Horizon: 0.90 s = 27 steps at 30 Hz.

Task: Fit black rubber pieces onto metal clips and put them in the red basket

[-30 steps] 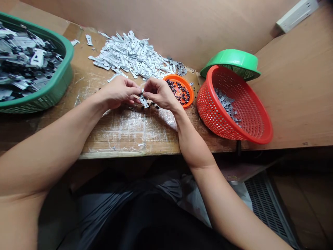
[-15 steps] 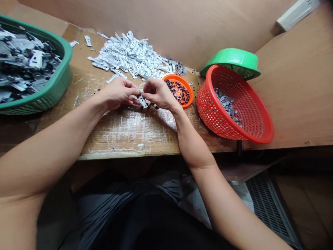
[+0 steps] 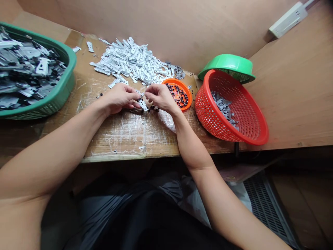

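My left hand (image 3: 122, 98) pinches a small silver metal plate (image 3: 143, 104) with cut-outs, held low over the table. Just right of the plate is my right hand (image 3: 161, 96), its thumb and fingertips drawn together; whatever they hold, if anything, is too small to make out. A narrow gap separates those fingertips from the plate. Tiny black parts (image 3: 155, 108) lie beneath the right hand. Beside its wrist stands a shallow orange dish (image 3: 190, 98) with many more black parts in it. Behind both hands spreads a heap of similar silver plates (image 3: 135, 60).
A green basket (image 3: 68, 78) full of metal pieces stands at left. On the right, a tilted red perforated basket (image 3: 208, 118) contains small grey clips (image 3: 224, 107), with a bright green basket (image 3: 229, 64) behind it. A power strip (image 3: 288, 20) is on the wall.
My right fingertips have drawn slightly away from the plate, opening a small gap. My left hand still grips the plate. The whole view has shifted a little.
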Motion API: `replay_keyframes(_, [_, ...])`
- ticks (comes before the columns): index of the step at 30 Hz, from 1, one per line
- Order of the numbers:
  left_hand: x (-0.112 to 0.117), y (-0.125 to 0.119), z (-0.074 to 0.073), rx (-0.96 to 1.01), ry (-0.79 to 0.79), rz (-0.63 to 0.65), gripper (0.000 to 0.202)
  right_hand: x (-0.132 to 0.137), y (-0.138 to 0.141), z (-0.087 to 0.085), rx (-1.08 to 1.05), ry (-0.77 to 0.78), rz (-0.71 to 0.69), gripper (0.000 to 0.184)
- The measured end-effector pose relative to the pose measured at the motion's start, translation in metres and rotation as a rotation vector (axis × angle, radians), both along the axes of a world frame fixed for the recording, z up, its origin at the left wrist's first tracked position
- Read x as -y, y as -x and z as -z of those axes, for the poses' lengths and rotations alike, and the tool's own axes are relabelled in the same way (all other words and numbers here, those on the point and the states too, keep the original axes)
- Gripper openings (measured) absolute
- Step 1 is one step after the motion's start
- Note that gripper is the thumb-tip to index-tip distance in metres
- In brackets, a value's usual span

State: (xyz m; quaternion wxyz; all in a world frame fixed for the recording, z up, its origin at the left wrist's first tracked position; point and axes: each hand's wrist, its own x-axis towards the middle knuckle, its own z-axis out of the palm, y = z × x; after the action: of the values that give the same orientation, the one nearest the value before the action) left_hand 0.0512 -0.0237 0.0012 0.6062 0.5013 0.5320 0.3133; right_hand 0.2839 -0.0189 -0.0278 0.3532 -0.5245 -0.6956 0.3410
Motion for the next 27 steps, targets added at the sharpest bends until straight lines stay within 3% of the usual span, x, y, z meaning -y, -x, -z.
replay_keyframes(4, [-0.008,0.008,0.000,0.017,-0.009,-0.060,0.034,-0.031,-0.011,-0.015,0.360,-0.135,0.172,0.017])
replay_keyframes(7, [-0.018,0.016,0.002,0.049,-0.017,-0.132,0.036,-0.065,-0.005,-0.016,0.605,-0.184,0.192,0.010])
replay_keyframes(12, [-0.027,0.026,0.002,0.078,-0.010,-0.161,0.036,-0.102,0.011,-0.011,0.807,-0.140,0.185,0.017])
replay_keyframes(17, [-0.030,0.030,0.000,0.104,0.015,-0.193,0.038,-0.103,0.002,-0.023,0.904,-0.021,0.035,0.029])
replay_keyframes(20, [-0.031,0.032,0.000,0.089,0.010,-0.225,0.037,-0.096,-0.004,-0.033,0.896,-0.013,0.021,0.026])
replay_keyframes(25, [-0.032,0.034,0.005,0.101,-0.004,-0.264,0.037,-0.080,-0.004,-0.036,0.653,-0.055,-0.038,0.068])
replay_keyframes(27, [-0.033,0.035,0.007,0.099,-0.012,-0.274,0.036,-0.075,-0.001,-0.033,0.693,-0.064,-0.098,0.061])
